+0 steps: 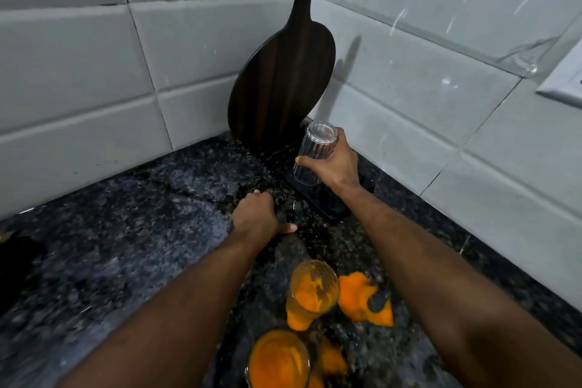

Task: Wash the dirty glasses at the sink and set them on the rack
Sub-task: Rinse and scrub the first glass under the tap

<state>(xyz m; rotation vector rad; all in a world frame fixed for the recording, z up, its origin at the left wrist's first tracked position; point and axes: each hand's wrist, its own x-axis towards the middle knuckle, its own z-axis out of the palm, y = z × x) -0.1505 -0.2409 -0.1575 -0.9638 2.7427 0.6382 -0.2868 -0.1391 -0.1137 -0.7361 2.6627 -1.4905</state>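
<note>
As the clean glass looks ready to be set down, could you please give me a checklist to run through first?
1. Right hand grips clear glass securely: ok.
2. Clear glass turned base-up: ok.
3. Dark mat beneath it free: ok.
4. Left hand off the mat: ok.
5. Leaning wooden board steady: cannot tell.
6. Orange-stained glasses washed: not ok.
</note>
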